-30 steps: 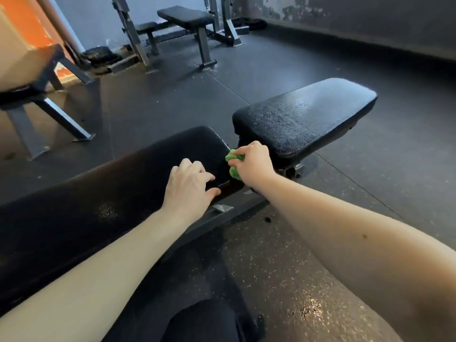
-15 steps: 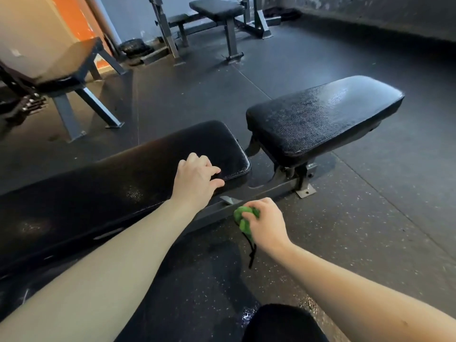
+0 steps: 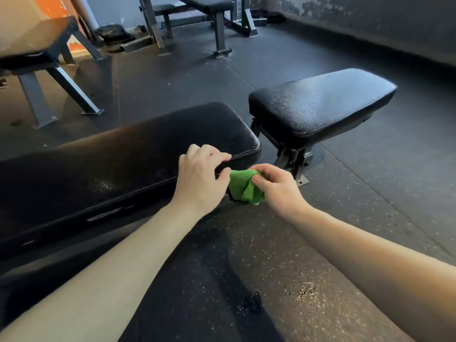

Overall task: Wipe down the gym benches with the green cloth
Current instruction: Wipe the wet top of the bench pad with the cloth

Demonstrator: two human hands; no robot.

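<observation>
Just off the near corner of the long pad [image 3: 128, 164], at 6 o'clock from its rounded end: green cloth [image 3: 243, 187], bunched, above the floor, between both hands. Pinched on its 3 o'clock side by the right hand [image 3: 278, 191], thumb and curled fingers pressed together on the fabric. Met at its 9 o'clock end by the thumb of the left hand [image 3: 199, 178], fingers curled over the pad's near edge; cannot tell whether that thumb pinches the cloth or only touches it. At 1 o'clock from the cloth, seat pad [image 3: 320, 104], parted from the long pad by a narrow gap, with a metal bracket [image 3: 293, 159] beneath and its foot plate just beside the right hand. Open speckled floor [image 3: 271, 255] from 3 to 6 o'clock, running out to the dark wall [image 3: 370, 25] at 2 o'clock. More open floor past both pads toward 12 o'clock. Far off at 12 o'clock, second bench [image 3: 207, 3] on steel legs; at 10 o'clock, third bench [image 3: 37, 45] on splayed legs, well apart from the long pad. Weight plate [image 3: 111, 32] on the floor between those two
</observation>
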